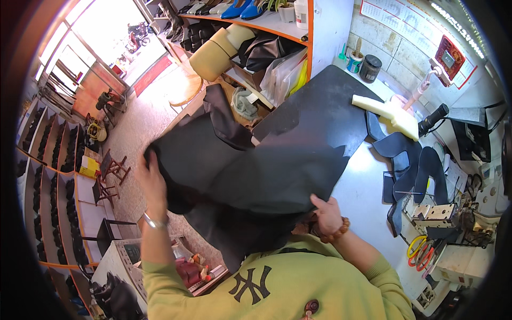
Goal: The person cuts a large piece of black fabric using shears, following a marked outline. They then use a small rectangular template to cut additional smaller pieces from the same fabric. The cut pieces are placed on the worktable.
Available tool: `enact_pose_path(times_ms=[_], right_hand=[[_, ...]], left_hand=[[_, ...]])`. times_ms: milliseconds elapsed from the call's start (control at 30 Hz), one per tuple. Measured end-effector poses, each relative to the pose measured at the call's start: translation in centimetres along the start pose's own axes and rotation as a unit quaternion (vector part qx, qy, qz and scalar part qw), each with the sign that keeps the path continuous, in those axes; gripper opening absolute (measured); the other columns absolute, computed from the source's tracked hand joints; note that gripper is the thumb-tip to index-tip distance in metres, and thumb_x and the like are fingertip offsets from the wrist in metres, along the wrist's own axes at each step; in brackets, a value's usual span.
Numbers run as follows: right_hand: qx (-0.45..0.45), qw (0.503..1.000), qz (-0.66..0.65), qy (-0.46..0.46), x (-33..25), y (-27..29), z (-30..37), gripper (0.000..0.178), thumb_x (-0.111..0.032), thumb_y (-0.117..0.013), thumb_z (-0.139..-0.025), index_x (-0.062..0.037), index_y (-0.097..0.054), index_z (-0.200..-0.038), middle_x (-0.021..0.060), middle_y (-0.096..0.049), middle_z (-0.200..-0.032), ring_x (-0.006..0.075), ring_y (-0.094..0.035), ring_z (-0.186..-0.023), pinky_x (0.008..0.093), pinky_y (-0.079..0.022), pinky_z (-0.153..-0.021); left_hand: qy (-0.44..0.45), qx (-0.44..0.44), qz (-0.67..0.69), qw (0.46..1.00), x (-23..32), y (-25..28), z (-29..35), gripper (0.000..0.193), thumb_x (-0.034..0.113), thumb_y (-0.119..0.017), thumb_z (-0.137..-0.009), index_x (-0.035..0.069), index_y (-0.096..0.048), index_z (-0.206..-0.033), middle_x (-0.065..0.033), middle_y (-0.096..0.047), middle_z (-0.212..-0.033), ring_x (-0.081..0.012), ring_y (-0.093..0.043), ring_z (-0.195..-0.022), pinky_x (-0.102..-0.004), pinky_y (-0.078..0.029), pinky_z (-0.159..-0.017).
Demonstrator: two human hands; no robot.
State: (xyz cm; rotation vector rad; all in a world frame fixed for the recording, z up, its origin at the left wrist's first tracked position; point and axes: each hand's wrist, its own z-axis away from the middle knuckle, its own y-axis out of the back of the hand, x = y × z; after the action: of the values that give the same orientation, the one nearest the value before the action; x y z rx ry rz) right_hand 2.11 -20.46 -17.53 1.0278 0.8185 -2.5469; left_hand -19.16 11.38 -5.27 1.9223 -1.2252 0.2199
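Black sheet material (261, 178) stretched between left hand (153, 185), gripping its left edge, and right hand (327, 216), pinching its near right edge, white worktable (358, 194) right of right hand, dark board (330, 101) ahead of it, speckled floor (130, 160) and shoe racks (62, 208) left of left hand.

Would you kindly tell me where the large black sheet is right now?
In the head view, the large black sheet is mid-picture, held between the person's left hand and right hand, with the white tabletop to its right.
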Motion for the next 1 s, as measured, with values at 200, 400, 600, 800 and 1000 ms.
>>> enact_pose_path(times_ms=[200,400,600,800,1000], right_hand=[[-0.065,0.978,-0.195,0.040,-1.2,3.4,3.0,0.030,-0.010,-0.051,-0.094,0.0050,-0.057,-0.120,0.0129,-0.065,-0.113,0.0238,-0.063,-0.103,0.0363,-0.049,-0.091],[0.039,0.975,-0.202,-0.087,3.2,6.0,4.0,0.030,-0.007,-0.053,-0.092,0.0071,-0.056,-0.118,0.0136,-0.064,-0.114,0.0259,-0.063,-0.100,0.0399,-0.051,-0.089],[-0.014,0.982,-0.185,-0.028,4.6,7.3,3.3,0.030,0.000,-0.053,-0.090,0.0046,-0.057,-0.119,0.0120,-0.063,-0.118,0.0242,-0.059,-0.106,0.0373,-0.046,-0.096],[-0.031,0.988,-0.151,-0.031,4.9,7.5,3.0,0.026,-0.001,-0.049,-0.092,0.0046,-0.061,-0.114,0.0115,-0.065,-0.114,0.0211,-0.058,-0.107,0.0328,-0.044,-0.096],[-0.059,0.992,-0.110,-0.032,5.2,8.2,3.1,0.026,-0.004,-0.047,-0.092,0.0039,-0.062,-0.112,0.0092,-0.065,-0.113,0.0193,-0.059,-0.104,0.0322,-0.043,-0.097]], left_hand=[[-0.102,-0.248,-0.075,0.960,2.3,-7.8,-11.5,0.022,0.022,-0.058,-0.092,0.001,-0.063,-0.095,-0.0222,-0.062,-0.074,-0.0356,-0.062,-0.069,-0.0398,-0.049,-0.065],[-0.189,-0.525,-0.366,0.745,-1.4,-19.5,-2.5,0.021,0.024,-0.068,-0.080,0.006,-0.066,-0.090,-0.0127,-0.068,-0.093,-0.0305,-0.066,-0.088,-0.0433,-0.052,-0.078],[-0.248,-0.285,-0.112,0.919,4.9,-18.3,2.4,0.016,0.015,-0.068,-0.078,0.004,-0.062,-0.088,-0.0111,-0.058,-0.091,-0.0309,-0.058,-0.093,-0.0402,-0.049,-0.078],[-0.187,-0.564,-0.005,0.804,9.6,-16.1,8.7,0.029,0.036,-0.059,-0.088,0.009,-0.069,-0.091,-0.0111,-0.067,-0.085,-0.0305,-0.065,-0.081,-0.0412,-0.051,-0.070],[0.014,-0.673,0.248,0.697,7.3,-17.5,13.8,0.043,0.037,-0.058,-0.093,0.002,-0.063,-0.117,-0.0128,-0.067,-0.103,-0.0244,-0.064,-0.095,-0.0355,-0.048,-0.089]])
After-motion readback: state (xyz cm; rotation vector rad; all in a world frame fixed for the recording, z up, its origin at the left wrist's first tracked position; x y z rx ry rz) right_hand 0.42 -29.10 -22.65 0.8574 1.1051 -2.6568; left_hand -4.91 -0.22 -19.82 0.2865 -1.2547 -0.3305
